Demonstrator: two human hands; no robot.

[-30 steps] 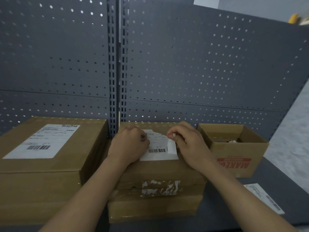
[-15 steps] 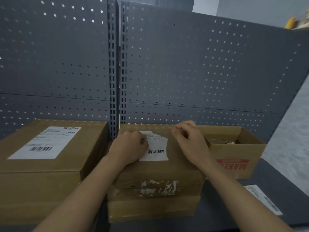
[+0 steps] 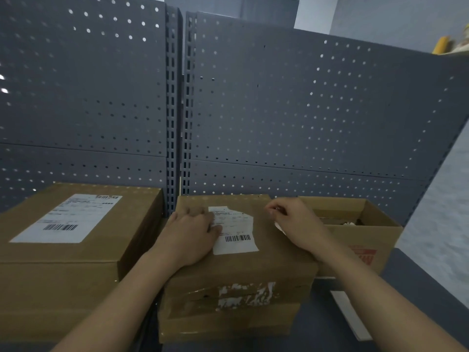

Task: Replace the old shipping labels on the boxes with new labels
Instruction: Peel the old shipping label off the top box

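A middle cardboard box (image 3: 266,265) lies on top of another box, with a partly torn white shipping label (image 3: 236,243) on its lid. My left hand (image 3: 187,237) rests on the lid and presses its fingertips on the label's left part. My right hand (image 3: 297,224) hovers over the lid's right edge, to the right of the label. It pinches a torn white label strip (image 3: 279,228) that shows below the fingers. Torn label residue (image 3: 246,293) marks the box's front side.
A larger closed box (image 3: 63,280) with a whole label (image 3: 68,219) stands at the left. An open box (image 3: 370,240) with red print stands at the right. A white label sheet (image 3: 347,313) lies on the dark shelf. Grey pegboard (image 3: 304,110) rises behind.
My right hand tore a strip off the label's right side and carried it to the right, toward the open box. My left hand stayed pressing on the label.
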